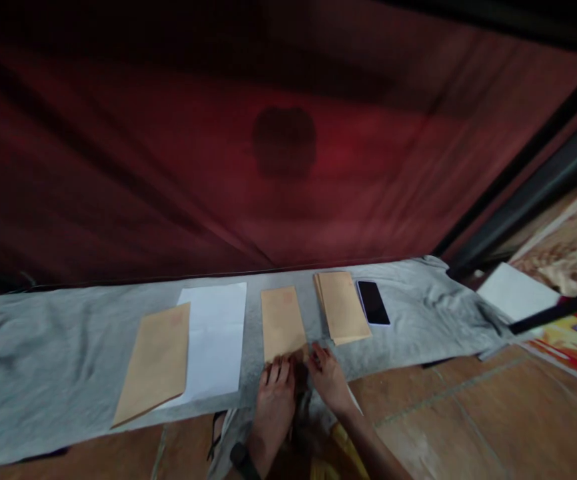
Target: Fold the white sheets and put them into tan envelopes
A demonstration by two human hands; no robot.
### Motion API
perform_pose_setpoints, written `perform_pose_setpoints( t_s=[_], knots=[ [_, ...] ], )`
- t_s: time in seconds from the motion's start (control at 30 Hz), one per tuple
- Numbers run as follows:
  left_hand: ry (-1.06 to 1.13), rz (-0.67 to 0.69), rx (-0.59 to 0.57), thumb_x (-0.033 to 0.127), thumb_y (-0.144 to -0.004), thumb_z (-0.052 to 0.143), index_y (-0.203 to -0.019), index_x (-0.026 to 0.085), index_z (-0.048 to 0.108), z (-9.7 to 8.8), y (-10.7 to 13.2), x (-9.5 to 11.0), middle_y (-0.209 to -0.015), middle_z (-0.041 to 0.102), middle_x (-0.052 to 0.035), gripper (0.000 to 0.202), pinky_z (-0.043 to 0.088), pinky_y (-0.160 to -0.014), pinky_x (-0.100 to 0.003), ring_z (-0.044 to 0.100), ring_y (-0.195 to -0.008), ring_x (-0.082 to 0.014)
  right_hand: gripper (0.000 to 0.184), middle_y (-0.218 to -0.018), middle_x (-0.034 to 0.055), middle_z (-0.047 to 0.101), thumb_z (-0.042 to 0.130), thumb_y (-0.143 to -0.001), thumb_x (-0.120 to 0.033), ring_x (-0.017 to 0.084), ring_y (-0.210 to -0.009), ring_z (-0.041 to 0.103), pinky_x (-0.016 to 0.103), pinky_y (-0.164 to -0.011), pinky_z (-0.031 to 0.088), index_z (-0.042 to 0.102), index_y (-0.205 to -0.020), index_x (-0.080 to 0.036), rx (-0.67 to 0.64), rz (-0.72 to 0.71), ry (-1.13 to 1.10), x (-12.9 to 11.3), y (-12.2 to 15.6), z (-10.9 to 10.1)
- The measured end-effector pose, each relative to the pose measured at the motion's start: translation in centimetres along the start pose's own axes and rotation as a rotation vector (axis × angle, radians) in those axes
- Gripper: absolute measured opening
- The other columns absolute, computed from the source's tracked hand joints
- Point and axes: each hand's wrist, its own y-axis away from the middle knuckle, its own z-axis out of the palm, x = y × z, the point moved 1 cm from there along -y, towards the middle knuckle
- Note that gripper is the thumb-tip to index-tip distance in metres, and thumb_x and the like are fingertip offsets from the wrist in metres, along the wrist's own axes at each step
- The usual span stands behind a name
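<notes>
A brown paper envelope (283, 323) with a faint reddish mark near its far end lies in front of me on grey cloth. My left hand (275, 393) has its fingers over the near edge, gripping the envelope there. At the near right corner, the fingers of my right hand (327, 377) are bent in and closed on the paper. What my thumbs do underneath is partly hidden in shadow. To the right rests a small stack of brown envelopes (343, 307). Leftward, another brown envelope (158, 353) partly covers white paper sheets (216, 340).
A phone (373, 303) with a dark screen lies right of the stack. The grey cloth (58, 360) covers a long low surface. A dark red fabric wall (193, 167) rises behind it. A black pole (528, 193) slants at right, near a white box (518, 293). Tiled floor (448, 413) shows below.
</notes>
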Motion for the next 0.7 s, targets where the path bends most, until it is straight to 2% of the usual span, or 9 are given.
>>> perform_pose_setpoints(
  t_s=[0.17,0.37,0.53,0.7],
  knots=[
    [-0.025,0.009,0.012,0.002,-0.087,0.047,-0.138,0.016,0.061,-0.1,-0.2,-0.3,-0.139,0.065,-0.0108,0.054,0.049,-0.106,-0.045,0.057,-0.127,-0.0278,0.023,-0.087,0.0065,0.076,0.055,-0.086,-0.01,0.021,-0.083,0.073,0.028,-0.078,0.054,0.073,-0.096,-0.02,-0.078,0.096,-0.028,-0.8,-1.6,-0.2],
    [-0.039,-0.008,0.032,0.0,-0.087,0.05,-0.127,0.013,0.068,-1.4,-1.3,0.0,-0.126,0.069,-0.0132,0.046,0.053,-0.101,-0.041,0.062,-0.119,-0.0278,0.01,-0.09,0.0087,0.075,0.062,-0.08,-0.016,0.023,-0.089,0.072,0.029,-0.08,0.054,0.069,-0.087,-0.019,-0.038,0.198,-0.205,-1.2,-2.1,-0.3],
    [-0.018,-0.022,-0.02,0.0,-0.089,0.05,-0.116,0.012,0.071,-3.0,-2.9,0.3,-0.109,0.071,-0.0125,0.037,0.058,-0.088,-0.036,0.066,-0.103,-0.0244,0.007,-0.082,0.0032,0.07,0.058,-0.08,-0.027,0.021,-0.081,0.069,0.03,-0.073,0.055,0.063,-0.083,-0.023,-0.128,0.316,-0.628,-2.0,-2.2,-0.7],
    [-0.016,-0.066,-0.106,0.001,-0.09,0.048,-0.127,0.012,0.065,-4.4,-4.3,0.6,-0.114,0.069,-0.014,0.042,0.06,-0.076,-0.032,0.067,-0.101,-0.0238,0.021,-0.077,0.0004,0.064,0.061,-0.077,-0.044,0.02,-0.076,0.065,0.03,-0.07,0.055,0.061,-0.082,-0.024,-0.182,0.309,-0.915,-3.5,-2.0,-1.5]
  ],
)
